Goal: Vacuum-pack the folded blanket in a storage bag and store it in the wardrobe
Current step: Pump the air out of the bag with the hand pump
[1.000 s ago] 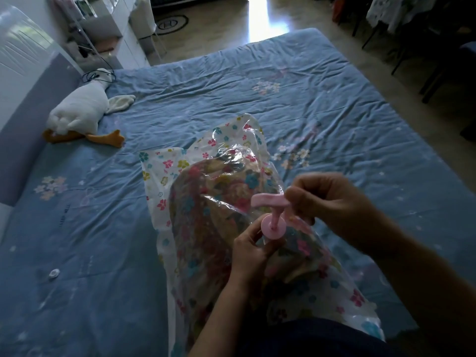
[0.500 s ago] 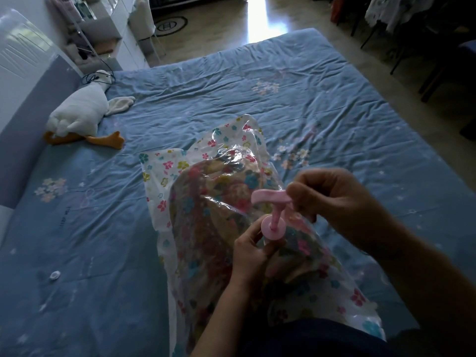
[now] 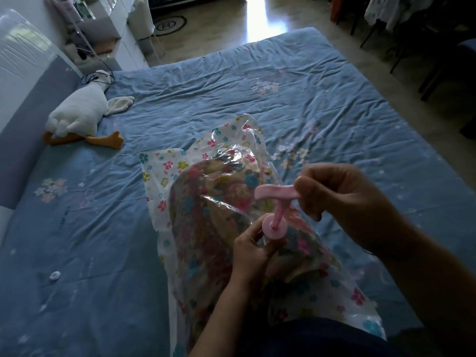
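On the bed's point(image 3: 257, 99) near edge, both hands grip the pink pump point(image 3: 274, 210) over the storage bag point(image 3: 206, 215): left hand point(image 3: 253, 249) its base, right hand point(image 3: 342, 199) its handle.

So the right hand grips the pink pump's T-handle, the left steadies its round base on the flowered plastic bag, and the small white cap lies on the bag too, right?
Not quite. The head view shows the small white cap on the blue bedsheet, well left of the flowered plastic bag. The rest holds: right hand on the pink pump's T-handle, left hand at its base.

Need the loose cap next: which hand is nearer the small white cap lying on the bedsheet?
Left. The left hand grips the pink pump base, right of the cap; the right hand holds the handle, farther right.
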The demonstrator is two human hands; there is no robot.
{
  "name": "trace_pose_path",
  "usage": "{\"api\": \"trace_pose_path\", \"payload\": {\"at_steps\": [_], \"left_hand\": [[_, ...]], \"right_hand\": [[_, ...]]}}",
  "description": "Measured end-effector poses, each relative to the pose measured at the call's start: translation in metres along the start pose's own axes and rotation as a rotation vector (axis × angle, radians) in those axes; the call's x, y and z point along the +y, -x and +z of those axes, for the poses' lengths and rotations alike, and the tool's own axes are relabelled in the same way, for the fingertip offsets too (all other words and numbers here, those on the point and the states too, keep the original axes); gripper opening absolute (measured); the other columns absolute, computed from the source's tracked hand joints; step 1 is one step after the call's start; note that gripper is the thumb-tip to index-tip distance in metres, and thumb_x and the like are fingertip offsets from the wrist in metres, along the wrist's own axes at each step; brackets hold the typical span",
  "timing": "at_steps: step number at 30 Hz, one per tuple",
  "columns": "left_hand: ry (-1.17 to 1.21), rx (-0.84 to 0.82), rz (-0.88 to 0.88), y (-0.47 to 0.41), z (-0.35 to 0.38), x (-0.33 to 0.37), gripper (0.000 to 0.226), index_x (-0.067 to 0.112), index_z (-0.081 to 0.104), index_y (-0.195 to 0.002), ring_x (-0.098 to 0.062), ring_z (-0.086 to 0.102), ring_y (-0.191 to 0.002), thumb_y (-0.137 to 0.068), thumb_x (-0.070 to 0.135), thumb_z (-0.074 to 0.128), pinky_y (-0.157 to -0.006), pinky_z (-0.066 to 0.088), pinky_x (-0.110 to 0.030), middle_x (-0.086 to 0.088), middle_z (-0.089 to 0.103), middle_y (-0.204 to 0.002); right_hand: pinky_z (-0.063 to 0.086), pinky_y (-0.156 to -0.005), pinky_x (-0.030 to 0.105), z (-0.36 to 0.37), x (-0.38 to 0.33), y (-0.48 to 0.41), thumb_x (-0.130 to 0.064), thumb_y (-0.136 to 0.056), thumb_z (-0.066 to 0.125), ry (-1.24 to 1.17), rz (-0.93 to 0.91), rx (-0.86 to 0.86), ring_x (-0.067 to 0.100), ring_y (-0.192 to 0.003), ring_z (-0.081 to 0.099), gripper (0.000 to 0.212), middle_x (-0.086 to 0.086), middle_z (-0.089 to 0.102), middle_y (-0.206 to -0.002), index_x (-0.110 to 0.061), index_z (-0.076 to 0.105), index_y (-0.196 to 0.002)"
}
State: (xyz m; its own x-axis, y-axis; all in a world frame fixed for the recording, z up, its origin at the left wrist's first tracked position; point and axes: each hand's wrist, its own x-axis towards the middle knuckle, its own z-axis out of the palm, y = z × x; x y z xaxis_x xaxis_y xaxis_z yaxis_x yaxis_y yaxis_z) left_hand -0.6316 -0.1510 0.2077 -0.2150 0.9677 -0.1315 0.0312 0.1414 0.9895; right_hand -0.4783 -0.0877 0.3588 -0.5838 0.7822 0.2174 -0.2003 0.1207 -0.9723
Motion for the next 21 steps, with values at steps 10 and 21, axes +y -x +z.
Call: {"api": "trace_pose_path", "payload": {"at_steps": [10, 21], "left_hand": [[-0.003, 0.017, -0.009, -0.002, 0.002, 0.0, 0.045, 0.017, 0.07, -0.115, -0.015, 0.069, -0.105, -0.073, 0.008, 0.083, -0.094, 0.054, -0.038, 0.003, 0.074, -0.107], [-0.017, 0.028, -0.01, -0.001, 0.004, 0.0, 0.042, 0.02, 0.071, -0.112, -0.013, 0.069, -0.103, -0.073, 0.009, 0.084, -0.094, 0.054, -0.041, 0.005, 0.075, -0.106]], "right_hand": [[0.038, -0.046, 0.019, 0.0, 0.062, 0.014, -0.034, -0.082, 0.063, 0.28, 0.231, 0.074, 0.005, -0.045, 0.046, 0.031, -0.003, 0.052, -0.048, -0.013, 0.059, -0.061], [0.04, -0.045, 0.018, -0.006, 0.068, 0.013, -0.039, -0.081, 0.063, 0.198, 0.247, 0.051, 0.008, -0.044, 0.048, 0.033, -0.002, 0.053, -0.05, -0.01, 0.061, -0.064]]}}
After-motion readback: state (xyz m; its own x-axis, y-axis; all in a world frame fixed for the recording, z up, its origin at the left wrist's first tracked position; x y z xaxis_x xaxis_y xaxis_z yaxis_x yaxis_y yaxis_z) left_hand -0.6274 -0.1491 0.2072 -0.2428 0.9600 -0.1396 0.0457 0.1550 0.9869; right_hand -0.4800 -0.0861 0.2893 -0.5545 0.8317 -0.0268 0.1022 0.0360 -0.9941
